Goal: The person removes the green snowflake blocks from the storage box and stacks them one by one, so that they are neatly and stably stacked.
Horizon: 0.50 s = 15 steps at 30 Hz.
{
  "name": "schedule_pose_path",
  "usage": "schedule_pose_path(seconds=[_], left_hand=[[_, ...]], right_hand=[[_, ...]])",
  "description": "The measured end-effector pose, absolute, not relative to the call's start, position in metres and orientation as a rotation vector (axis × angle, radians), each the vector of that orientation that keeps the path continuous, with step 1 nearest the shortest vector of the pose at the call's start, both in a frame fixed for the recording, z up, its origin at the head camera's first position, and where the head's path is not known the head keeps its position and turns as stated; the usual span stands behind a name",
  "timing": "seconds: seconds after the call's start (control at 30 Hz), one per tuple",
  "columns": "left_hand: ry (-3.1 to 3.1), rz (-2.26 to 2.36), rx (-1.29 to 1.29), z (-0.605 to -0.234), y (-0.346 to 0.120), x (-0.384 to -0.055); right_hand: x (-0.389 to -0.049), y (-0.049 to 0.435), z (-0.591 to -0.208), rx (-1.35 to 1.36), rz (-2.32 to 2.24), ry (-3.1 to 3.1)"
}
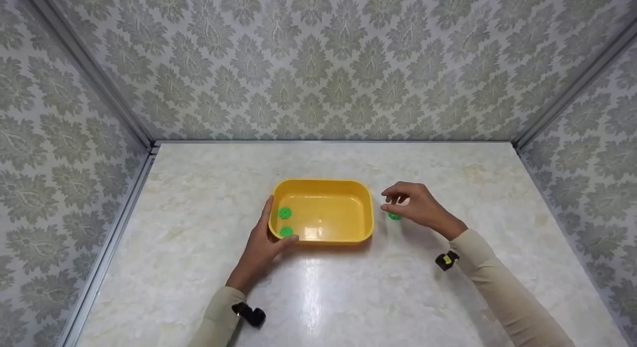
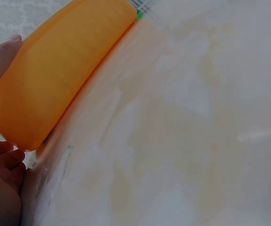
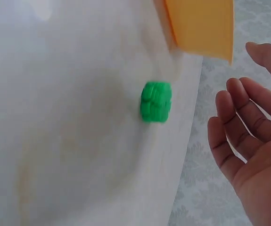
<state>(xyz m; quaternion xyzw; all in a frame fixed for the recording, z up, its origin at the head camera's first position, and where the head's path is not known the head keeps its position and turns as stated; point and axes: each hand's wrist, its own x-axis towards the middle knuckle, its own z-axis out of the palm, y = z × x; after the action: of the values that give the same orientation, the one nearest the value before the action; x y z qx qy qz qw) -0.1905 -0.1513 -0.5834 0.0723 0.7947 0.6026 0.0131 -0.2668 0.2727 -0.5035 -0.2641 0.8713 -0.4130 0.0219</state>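
Observation:
A yellow plastic tub [image 1: 323, 212] sits on the table. My left hand [image 1: 263, 242] grips its left end, thumb at the front rim and fingers along the outer wall; the left wrist view shows the thumb on the tub wall [image 2: 64, 61]. Inside, at the left, lie two round green pieces, one farther back [image 1: 284, 213] and one nearer [image 1: 286, 231]. Right of the tub, my right hand [image 1: 413, 205] hovers with loosely bent fingers, holding nothing. Below it a ribbed green piece [image 3: 156, 101] rests on the table, partly hidden by the hand in the head view.
The pale marbled table [image 1: 199, 187] meets patterned walls [image 1: 318, 63] at the back and both sides. Metal frame rails [image 1: 114, 237] run along the left edge. A small dark camera sits on each wrist, left [image 1: 250, 314] and right [image 1: 447, 260].

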Motion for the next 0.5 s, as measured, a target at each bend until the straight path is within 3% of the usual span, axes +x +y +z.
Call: schedule_pose_path(seconds=[0.5], left_hand=[[2.447, 1.919, 0.243, -0.583, -0.152, -0.190]], right_hand=[[-0.268, 0.231, -0.497, -0.960, -1.421, 2.532]])
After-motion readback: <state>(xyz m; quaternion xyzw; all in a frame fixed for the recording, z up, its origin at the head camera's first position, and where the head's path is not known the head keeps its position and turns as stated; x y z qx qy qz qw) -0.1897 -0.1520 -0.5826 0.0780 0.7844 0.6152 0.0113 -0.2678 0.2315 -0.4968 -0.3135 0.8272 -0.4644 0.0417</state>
